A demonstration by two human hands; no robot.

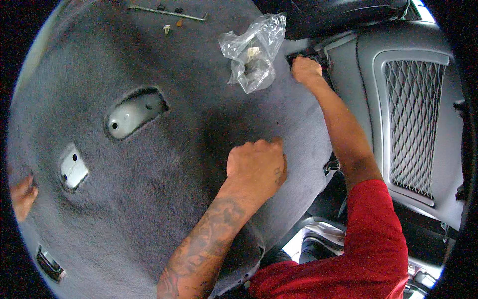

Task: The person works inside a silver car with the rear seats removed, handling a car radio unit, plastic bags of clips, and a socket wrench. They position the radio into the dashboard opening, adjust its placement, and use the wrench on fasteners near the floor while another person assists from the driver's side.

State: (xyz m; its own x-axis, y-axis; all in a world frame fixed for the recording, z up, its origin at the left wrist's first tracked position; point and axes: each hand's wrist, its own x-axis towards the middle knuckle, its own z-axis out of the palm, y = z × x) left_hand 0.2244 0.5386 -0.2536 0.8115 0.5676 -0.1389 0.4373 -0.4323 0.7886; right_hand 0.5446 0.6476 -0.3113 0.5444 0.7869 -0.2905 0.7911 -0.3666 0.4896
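Observation:
Dark grey floor carpet (164, 209) of a car spreads under my hands. My left hand (256, 164), at the end of a tattooed forearm, is closed in a fist with its knuckles against the carpet. Farther off to the right, my right hand (306, 70) is closed at the carpet's edge, beside a black fitting (322, 54); what its fingers grip is hidden. Between the hands and farther away lies a crumpled clear plastic bag (254, 55) with a small pale piece inside.
Two cut-outs bare metal brackets (124, 119) (74, 167). A thin metal rod (169, 12) and a small pale clip (167, 30) lie at the far side. A grey panel with diamond mesh (416, 124) stands right. Another person's hand (24, 198) touches the left edge.

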